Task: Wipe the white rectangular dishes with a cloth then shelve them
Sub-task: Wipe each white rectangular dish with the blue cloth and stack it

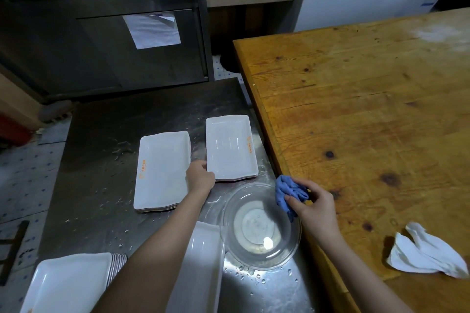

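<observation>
At seven o'clock on the wet steel counter (101, 134), a tall near stack (68, 279) of white dishes is sitting, and I am judging it as waiting for wiping, though I cannot tell that from its surface. Towards ten o'clock a low middle stack (162, 170) is lying lengthways. Just right of it, the left hand (201, 175) is reaching forward with its fingers curled at the near corner of the far stack (230, 147) at twelve o'clock, seemingly pinching its edge. A lone dish (203, 262) is lying at six o'clock, partly under the forearm. At four o'clock a glass bowl (262, 226) is holding a little water. Above its rim, the right hand (315, 206) is gripping a bunched blue cloth (288, 193). At the far right, a white rag (427, 254) is lying on the wooden table (356, 109). Wiping seems to be midway; shelving is still waiting, with no shelf showing.
</observation>
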Motion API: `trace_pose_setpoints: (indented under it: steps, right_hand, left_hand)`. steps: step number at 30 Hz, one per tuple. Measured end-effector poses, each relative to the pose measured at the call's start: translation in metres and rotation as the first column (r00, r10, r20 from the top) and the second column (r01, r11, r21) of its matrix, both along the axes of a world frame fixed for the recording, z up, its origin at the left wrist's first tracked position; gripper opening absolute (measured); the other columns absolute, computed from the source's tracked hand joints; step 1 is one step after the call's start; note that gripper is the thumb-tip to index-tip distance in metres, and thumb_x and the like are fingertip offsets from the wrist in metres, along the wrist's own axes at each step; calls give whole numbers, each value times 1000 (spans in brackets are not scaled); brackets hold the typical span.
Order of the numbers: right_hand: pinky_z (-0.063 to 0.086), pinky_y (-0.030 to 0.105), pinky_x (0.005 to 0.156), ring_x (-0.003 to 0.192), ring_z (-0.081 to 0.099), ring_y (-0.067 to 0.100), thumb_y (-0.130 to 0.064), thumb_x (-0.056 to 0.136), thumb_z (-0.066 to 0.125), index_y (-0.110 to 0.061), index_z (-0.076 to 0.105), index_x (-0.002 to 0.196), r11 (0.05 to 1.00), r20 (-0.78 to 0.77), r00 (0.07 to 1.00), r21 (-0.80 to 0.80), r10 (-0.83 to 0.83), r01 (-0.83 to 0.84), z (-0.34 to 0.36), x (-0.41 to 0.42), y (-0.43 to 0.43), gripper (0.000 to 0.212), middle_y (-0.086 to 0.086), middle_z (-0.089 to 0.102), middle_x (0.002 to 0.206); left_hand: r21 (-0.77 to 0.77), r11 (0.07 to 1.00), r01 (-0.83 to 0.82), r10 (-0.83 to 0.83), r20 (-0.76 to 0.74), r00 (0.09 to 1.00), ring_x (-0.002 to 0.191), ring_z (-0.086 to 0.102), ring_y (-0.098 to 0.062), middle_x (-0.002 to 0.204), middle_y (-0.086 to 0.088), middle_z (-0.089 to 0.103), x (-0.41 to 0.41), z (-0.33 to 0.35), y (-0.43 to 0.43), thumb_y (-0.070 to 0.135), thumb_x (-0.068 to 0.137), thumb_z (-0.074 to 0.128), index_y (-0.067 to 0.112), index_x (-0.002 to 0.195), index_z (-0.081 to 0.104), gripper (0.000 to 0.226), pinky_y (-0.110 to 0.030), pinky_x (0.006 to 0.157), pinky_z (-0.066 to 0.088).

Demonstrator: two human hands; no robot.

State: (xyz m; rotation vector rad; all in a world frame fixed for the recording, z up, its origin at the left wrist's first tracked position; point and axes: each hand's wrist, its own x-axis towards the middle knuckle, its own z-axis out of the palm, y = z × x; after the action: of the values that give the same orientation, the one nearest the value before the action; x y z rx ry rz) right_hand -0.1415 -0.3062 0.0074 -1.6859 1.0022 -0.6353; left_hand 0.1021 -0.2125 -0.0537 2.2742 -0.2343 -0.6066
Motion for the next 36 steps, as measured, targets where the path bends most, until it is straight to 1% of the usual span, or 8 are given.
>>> trace_pose_setpoints:
  steps: [4, 10, 14, 19, 24, 27, 31, 36]
  right_hand:
    - [47, 8, 74, 87, 62, -3, 8, 72, 72, -13, 67, 104, 1000, 2, 1000, 8, -3, 3, 1, -1, 1, 39, -5, 68, 97]
    - [45, 4, 70, 84, 59, -11, 8, 72, 72, -15, 66, 102, 1000, 12, 1000, 6, 1, -1, 8, 2, 6, 38, -9, 65, 94]
    - [45, 4, 71, 84, 60, -12, 9, 72, 71, -14, 67, 101, 1000, 35, 999, 2, 7, -7, 13, 2, 10, 38, -7, 66, 95]
    - [45, 4, 70, 87, 59, -11, 9, 73, 71, -16, 66, 101, 1000, 60, 998, -11, 13, -12, 20, 0, 13, 39, -10, 65, 96]
    - [44, 4, 71, 88, 58, -13, 8, 73, 71, -17, 66, 101, 1000, 66, 998, -22, 8, -7, 22, -1, 16, 38, -12, 64, 96]
    - [44, 3, 70, 86, 58, -14, 9, 72, 71, -14, 66, 101, 1000, 74, 997, -22, 7, -5, 23, -1, 19, 37, -8, 65, 96]
    - [45, 4, 71, 84, 59, -12, 10, 71, 71, -11, 67, 102, 999, 72, 997, -41, 9, -6, 23, 0, 23, 37, -3, 67, 95]
    - [47, 7, 74, 89, 61, -2, 7, 71, 73, -12, 68, 104, 999, 59, 998, -46, 11, -8, 22, -2, 25, 38, -3, 67, 97]
  left_hand:
    - [62, 997, 46, -48, 40, 998, 66, 38, -27, 62, -3, 41, 0, 8, 1, -12, 75, 42, 7, 61, 44, 24, -28, 48, 26]
    - [-52, 997, -61, 60, -21, 998, 85, 61, -33, 96, -5, 64, 5, 11, 9, -6, 78, 39, 12, 101, 62, 38, -41, 79, 56]
    - [-119, 979, -163, 153, -85, 985, 62, 55, -24, 90, -14, 69, 6, 15, 19, 1, 67, 38, 10, 87, 66, 36, -41, 76, 58]
    - [-213, 948, -239, 201, -185, 962, 82, 69, -34, 77, 3, 71, 5, 19, 32, 6, 66, 37, 30, 65, 69, 40, -50, 78, 58]
    - [-246, 933, -261, 218, -191, 957, 81, 69, -24, 99, -6, 71, -2, 42, 41, -1, 88, 42, 25, 93, 65, 35, -44, 78, 59]
    - [-301, 925, -234, 195, -154, 969, 78, 64, -17, 94, -1, 66, -9, 58, 44, -1, 94, 43, 21, 103, 63, 31, -34, 71, 59]
    - [-316, 933, -171, 165, -46, 985, 70, 56, -11, 96, 3, 64, -14, 71, 50, 3, 94, 49, 14, 113, 66, 28, -38, 63, 55]
    - [-286, 947, -144, 163, 44, 986, 90, 52, -14, 108, -3, 63, -15, 81, 57, -1, 94, 48, 7, 116, 66, 29, -25, 78, 41]
